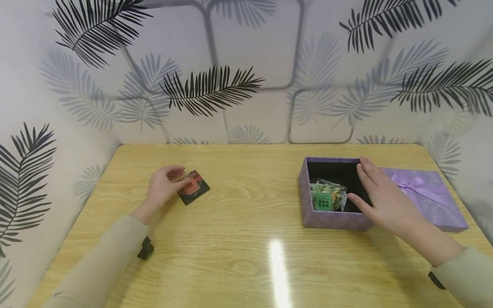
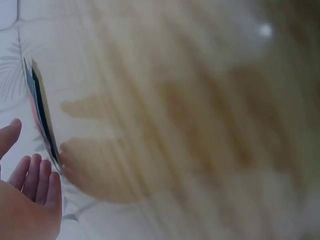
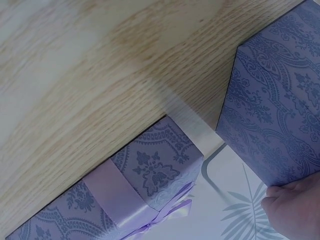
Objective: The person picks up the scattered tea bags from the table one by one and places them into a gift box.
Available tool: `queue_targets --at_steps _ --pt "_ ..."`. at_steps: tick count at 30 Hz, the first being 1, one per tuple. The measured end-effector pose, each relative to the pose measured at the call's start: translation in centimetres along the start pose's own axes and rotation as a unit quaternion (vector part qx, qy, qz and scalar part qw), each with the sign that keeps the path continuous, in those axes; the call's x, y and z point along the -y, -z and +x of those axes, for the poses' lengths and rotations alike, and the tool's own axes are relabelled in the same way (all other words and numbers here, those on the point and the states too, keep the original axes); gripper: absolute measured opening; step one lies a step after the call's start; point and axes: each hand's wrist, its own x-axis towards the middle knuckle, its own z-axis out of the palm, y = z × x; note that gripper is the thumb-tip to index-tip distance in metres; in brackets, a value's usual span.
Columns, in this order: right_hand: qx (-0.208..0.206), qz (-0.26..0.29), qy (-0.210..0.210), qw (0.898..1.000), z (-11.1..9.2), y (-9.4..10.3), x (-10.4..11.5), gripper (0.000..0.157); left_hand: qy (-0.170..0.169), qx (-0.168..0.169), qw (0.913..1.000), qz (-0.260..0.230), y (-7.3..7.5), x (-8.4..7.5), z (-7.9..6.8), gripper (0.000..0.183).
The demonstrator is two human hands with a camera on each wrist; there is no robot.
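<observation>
A dark square packet [image 1: 194,190] with a red-orange label lies on the left part of the table. My left hand [image 1: 165,184] is at its left side, the thumb extending over the packet. In the left wrist view the packet [image 2: 42,115] appears edge-on beside the fingertips, and the thumb stands apart from the fingers. Across the table, my right hand [image 1: 385,201] rests on the right rim of an open purple box [image 1: 331,219], its fingers fairly straight and covering that side. Inside the box lie clear packets of greenish contents, one with a green label [image 1: 322,202].
A purple patterned lid [image 1: 443,201] with a ribbon bow lies just right of the box. Behind the wooden table [image 1: 239,239] hangs a white leaf-patterned backdrop [image 1: 254,115]. Small black devices [image 1: 145,249] sit at both wrists.
</observation>
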Motion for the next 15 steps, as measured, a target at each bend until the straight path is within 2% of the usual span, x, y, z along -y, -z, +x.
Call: queue_targets --at_steps 10,15 --pt "-0.004 -0.002 0.005 1.0 0.2 0.0 0.2 0.085 -0.033 0.057 0.997 0.04 0.1 0.8 0.3 0.06" --pt "-0.008 -0.006 0.006 1.0 0.0 -0.1 0.1 0.084 -0.047 0.072 0.9952 0.047 -0.2 1.2 0.3 0.064"
